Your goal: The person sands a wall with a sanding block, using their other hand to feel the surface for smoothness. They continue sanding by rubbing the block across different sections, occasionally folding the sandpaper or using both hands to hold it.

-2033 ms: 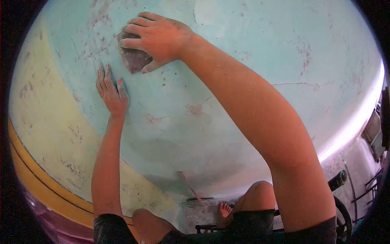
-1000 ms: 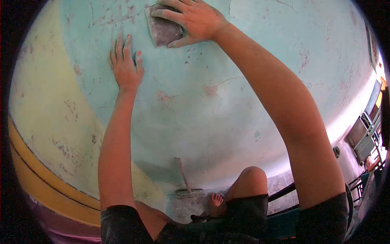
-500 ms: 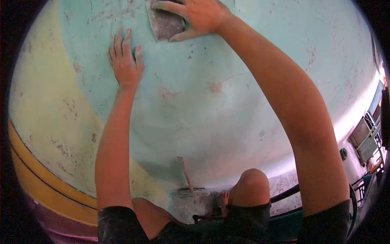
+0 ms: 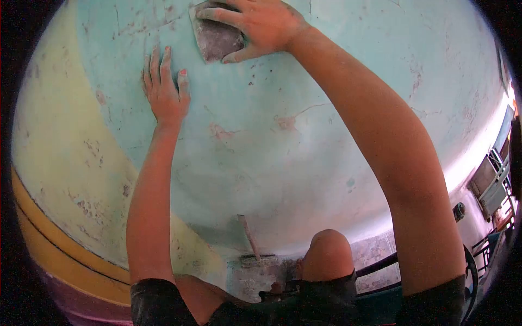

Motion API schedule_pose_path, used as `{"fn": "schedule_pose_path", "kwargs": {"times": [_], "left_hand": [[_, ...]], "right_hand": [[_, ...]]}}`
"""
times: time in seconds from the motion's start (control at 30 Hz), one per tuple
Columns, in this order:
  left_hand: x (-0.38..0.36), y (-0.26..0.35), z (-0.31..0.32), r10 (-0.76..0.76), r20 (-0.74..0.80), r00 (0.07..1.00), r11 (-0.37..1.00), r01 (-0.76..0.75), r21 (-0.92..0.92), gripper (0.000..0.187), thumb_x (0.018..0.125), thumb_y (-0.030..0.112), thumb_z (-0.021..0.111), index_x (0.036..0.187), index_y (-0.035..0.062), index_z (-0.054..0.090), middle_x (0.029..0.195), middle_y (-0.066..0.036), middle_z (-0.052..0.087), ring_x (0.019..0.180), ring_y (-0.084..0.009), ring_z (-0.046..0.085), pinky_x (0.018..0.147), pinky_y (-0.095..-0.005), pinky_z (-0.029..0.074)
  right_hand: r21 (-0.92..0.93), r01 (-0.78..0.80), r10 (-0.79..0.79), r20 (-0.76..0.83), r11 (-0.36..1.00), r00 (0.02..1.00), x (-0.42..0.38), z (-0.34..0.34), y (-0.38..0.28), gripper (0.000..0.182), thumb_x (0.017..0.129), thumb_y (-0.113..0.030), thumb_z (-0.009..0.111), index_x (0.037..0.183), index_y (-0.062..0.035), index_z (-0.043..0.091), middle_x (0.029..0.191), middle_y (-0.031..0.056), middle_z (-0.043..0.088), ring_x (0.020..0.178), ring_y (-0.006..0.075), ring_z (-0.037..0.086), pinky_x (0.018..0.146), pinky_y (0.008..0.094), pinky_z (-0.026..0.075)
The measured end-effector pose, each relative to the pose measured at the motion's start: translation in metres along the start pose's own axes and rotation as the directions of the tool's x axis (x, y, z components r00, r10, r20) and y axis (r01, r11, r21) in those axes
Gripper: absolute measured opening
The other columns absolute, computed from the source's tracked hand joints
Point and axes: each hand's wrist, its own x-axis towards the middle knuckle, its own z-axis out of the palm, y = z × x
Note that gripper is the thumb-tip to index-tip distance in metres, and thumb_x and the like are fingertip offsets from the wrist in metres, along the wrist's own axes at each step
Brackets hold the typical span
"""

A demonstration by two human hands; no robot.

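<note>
My right hand [image 4: 261, 27] presses a dusty dark grey sheet of sandpaper [image 4: 218, 41] against the pale turquoise wall [image 4: 272, 157], fingers and thumb spread over its right part. The upper end of the sheet reaches close to the top of the view. Lower and to the left, my left hand [image 4: 165, 92] lies flat on the same wall with its fingers stretched upward, holding nothing. Pale dust coats the fingers of both hands. Around them the wall has scratches, small dark pits and patches of worn paint.
A yellow-green wall area [image 4: 60, 136] with flaking spots borders an orange band [image 4: 60, 247] at left. Down by the floor stands a long-handled tool [image 4: 249, 236] near my bent knee [image 4: 328, 255]. Chair-like metal frames [image 4: 492, 185] are at far right.
The view has shifted slightly, so the wall marks and both hands sit a little lower and further left. The sandpaper stays under my right hand; my left hand stays flat on the wall.
</note>
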Motion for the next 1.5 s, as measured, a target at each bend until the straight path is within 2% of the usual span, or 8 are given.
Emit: {"fn": "schedule_pose_path", "kwargs": {"times": [0.03, 0.1, 0.63, 0.7, 0.9, 1.17, 1.3, 1.5], "left_hand": [[0.000, 0.000, 0.000, -0.001, 0.008, 1.000, 1.000, 0.001, 0.010, 0.050, 0.101, 0.033, 0.047, 0.146, 0.0101, 0.043, 0.152, -0.015, 0.039, 0.139, -0.0354, 0.037, 0.113, -0.0528, 0.026], [0.000, 0.001, -0.001, -0.004, 0.012, 1.000, 1.000, 0.004, 0.011, 0.050, 0.101, 0.033, 0.047, 0.145, 0.0093, 0.043, 0.152, -0.016, 0.039, 0.139, -0.0357, 0.037, 0.113, -0.0530, 0.026], [-0.002, 0.001, -0.002, -0.049, 0.045, 0.998, 0.999, 0.048, 0.006, 0.052, 0.100, 0.033, 0.047, 0.147, 0.0099, 0.043, 0.154, -0.015, 0.037, 0.141, -0.0370, 0.033, 0.115, -0.0546, 0.023], [-0.001, 0.003, -0.003, -0.055, 0.037, 0.998, 0.998, 0.055, 0.011, 0.052, 0.100, 0.032, 0.047, 0.147, 0.0099, 0.043, 0.154, -0.015, 0.037, 0.142, -0.0369, 0.033, 0.115, -0.0548, 0.023], [-0.001, 0.003, -0.008, -0.066, 0.077, 0.995, 0.998, 0.066, 0.000, 0.052, 0.100, 0.029, 0.048, 0.148, 0.0097, 0.042, 0.154, -0.015, 0.037, 0.142, -0.0371, 0.032, 0.116, -0.0554, 0.022], [-0.020, 0.005, -0.036, -0.089, 0.128, 0.988, 0.955, 0.121, -0.271, 0.052, 0.098, 0.025, 0.053, 0.143, 0.0016, 0.041, 0.150, -0.022, 0.039, 0.139, -0.0400, 0.036, 0.114, -0.0549, 0.025], [-0.052, 0.008, -0.043, -0.133, 0.089, 0.987, 0.976, 0.146, -0.160, 0.054, 0.098, 0.026, 0.053, 0.143, -0.0003, 0.040, 0.149, -0.023, 0.039, 0.137, -0.0408, 0.038, 0.114, -0.0554, 0.025], [-0.079, -0.001, -0.040, -0.113, 0.167, 0.979, 0.992, 0.121, -0.037, 0.054, 0.098, 0.028, 0.051, 0.144, 0.0012, 0.041, 0.150, -0.021, 0.039, 0.139, -0.0398, 0.036, 0.114, -0.0558, 0.024]], "right_hand": [[-0.007, -0.005, 0.005, 0.000, 1.000, 1.000, 0.000, 0.003, -0.002, 0.093, 0.077, -0.060, 0.071, 0.148, -0.0125, 0.035, 0.144, 0.0215, 0.039, 0.132, 0.0385, 0.040, 0.114, 0.0524, 0.029], [-0.181, -0.100, 0.087, -0.076, 0.978, 0.993, -0.002, 0.009, -0.007, 0.086, 0.070, -0.065, 0.073, 0.141, -0.0255, 0.045, 0.142, 0.0076, 0.047, 0.132, 0.0285, 0.045, 0.116, 0.0435, 0.032], [-0.085, -0.038, 0.033, -0.059, 0.996, 0.998, -0.001, 0.000, -0.003, 0.085, 0.069, -0.062, 0.075, 0.140, -0.0243, 0.046, 0.141, 0.0098, 0.047, 0.130, 0.0302, 0.045, 0.116, 0.0443, 0.032], [-0.053, -0.040, 0.035, -0.092, 0.998, 0.995, -0.001, -0.002, -0.006, 0.088, 0.065, -0.051, 0.081, 0.139, -0.0209, 0.047, 0.138, 0.0101, 0.049, 0.125, 0.0299, 0.049, 0.112, 0.0460, 0.035], [-0.039, -0.063, 0.061, -0.050, 0.997, 0.997, 0.000, -0.005, -0.008, 0.089, 0.066, -0.056, 0.079, 0.141, -0.0218, 0.046, 0.140, 0.0106, 0.048, 0.128, 0.0302, 0.047, 0.114, 0.0477, 0.032], [-0.047, -0.057, 0.056, -0.031, 0.997, 0.998, 0.000, -0.002, -0.008, 0.089, 0.066, -0.056, 0.079, 0.142, -0.0231, 0.046, 0.143, 0.0106, 0.045, 0.132, 0.0308, 0.043, 0.116, 0.0488, 0.030], [-0.078, -0.045, 0.043, -0.027, 0.996, 0.999, 0.001, -0.003, -0.008, 0.089, 0.066, -0.057, 0.079, 0.142, -0.0230, 0.046, 0.143, 0.0109, 0.045, 0.132, 0.0315, 0.043, 0.116, 0.0491, 0.030], [-0.057, -0.033, 0.032, -0.002, 0.998, 0.999, 0.002, -0.005, -0.010, 0.088, 0.067, -0.056, 0.079, 0.142, -0.0233, 0.046, 0.144, 0.0107, 0.044, 0.133, 0.0329, 0.041, 0.116, 0.0490, 0.031]]}}
